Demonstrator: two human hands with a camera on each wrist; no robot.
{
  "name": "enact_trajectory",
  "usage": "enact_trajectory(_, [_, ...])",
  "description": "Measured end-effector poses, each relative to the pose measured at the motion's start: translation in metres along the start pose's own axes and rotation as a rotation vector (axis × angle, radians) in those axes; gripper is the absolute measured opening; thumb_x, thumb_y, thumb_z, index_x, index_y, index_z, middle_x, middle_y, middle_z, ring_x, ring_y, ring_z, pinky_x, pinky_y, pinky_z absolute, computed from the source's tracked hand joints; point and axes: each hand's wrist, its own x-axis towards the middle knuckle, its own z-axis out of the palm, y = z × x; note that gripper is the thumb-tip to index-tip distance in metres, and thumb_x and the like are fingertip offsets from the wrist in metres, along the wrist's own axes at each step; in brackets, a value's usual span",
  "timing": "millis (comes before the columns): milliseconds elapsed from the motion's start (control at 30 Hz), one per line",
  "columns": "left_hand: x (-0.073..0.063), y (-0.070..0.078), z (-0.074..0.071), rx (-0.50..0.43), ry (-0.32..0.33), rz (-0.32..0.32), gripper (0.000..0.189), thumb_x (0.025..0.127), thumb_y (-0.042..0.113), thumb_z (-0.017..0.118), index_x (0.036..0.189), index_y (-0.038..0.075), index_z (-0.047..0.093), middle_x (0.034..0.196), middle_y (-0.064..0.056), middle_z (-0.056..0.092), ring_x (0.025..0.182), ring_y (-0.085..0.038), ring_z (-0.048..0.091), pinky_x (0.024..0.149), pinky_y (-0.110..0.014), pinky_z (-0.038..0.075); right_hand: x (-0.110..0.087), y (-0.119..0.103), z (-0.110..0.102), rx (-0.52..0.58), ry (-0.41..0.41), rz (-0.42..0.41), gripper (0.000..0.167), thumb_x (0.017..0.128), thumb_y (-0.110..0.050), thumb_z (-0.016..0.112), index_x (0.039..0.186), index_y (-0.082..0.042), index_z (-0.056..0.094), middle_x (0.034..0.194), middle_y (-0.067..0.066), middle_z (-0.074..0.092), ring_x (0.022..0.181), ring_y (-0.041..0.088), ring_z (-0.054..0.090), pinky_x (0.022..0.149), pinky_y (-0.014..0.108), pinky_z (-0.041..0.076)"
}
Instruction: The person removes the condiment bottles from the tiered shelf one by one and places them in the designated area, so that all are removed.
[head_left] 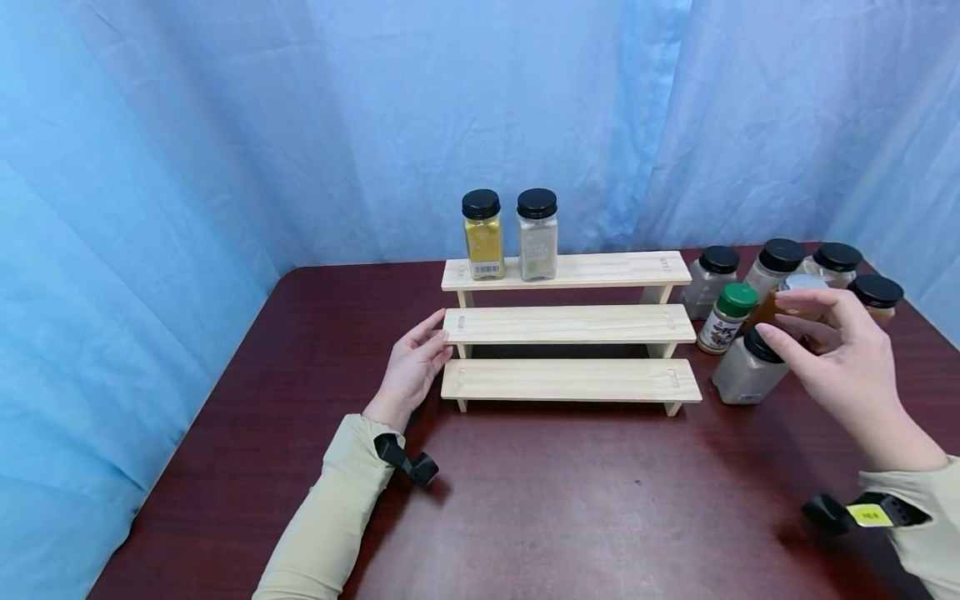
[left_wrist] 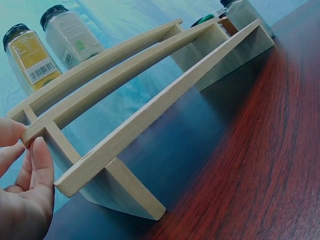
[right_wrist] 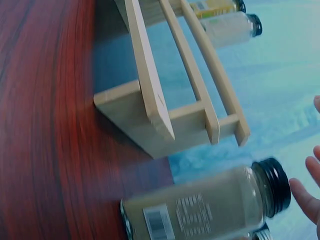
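Observation:
A three-step wooden rack (head_left: 570, 379) stands on the table. My left hand (head_left: 412, 367) is at its left end, thumb and fingers pinching the end of the middle board (left_wrist: 75, 112). On the top step stand two black-lidded glass jars: a yellow spice jar (head_left: 484, 246) and a pale powder jar (head_left: 537, 248). Over at the right, my right hand (head_left: 855, 367) hovers with thumb and fingers spread, holding nothing. Nearest to it is a greyish-beige powder jar (head_left: 746, 375), upright; in the right wrist view fingertips (right_wrist: 302, 197) are close by its black lid (right_wrist: 275, 187).
Behind that jar is a cluster of several spice containers, among them a green-capped bottle (head_left: 722, 331) and a black-lidded jar (head_left: 705, 287) close to the rack's right end. The dark red table (head_left: 562, 500) reaches to blue curtains (head_left: 420, 125) behind and at the sides.

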Motion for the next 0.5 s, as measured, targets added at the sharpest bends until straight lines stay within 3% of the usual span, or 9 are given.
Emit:
enact_trajectory(267, [0.0, 0.0, 0.0, 0.006, 0.002, -0.007, 0.047, 0.097, -0.002, 0.047, 0.143, 0.004, 0.041, 0.091, 0.001, 0.049, 0.072, -0.001, 0.055, 0.071, -0.013, 0.049, 0.002, -0.011, 0.012, 0.119, 0.024, -0.128, 0.041, 0.077, 0.016, 0.066, 0.116, 0.012, 0.055, 0.111, -0.021, 0.054, 0.099, -0.007, 0.056, 0.083, 0.003, 0.041])
enact_trajectory(500, [-0.001, 0.001, 0.001, -0.015, 0.001, 0.0, 0.047, 0.097, -0.002, 0.046, 0.143, 0.003, 0.041, 0.087, 0.003, 0.05, 0.07, -0.001, 0.055, 0.07, -0.014, 0.049, 0.003, -0.017, 0.025, 0.128, -0.005, -0.15, 0.039, 0.077, 0.016, 0.066, 0.115, 0.012, 0.055, 0.11, -0.02, 0.055, 0.099, -0.006, 0.056, 0.085, 0.004, 0.041])
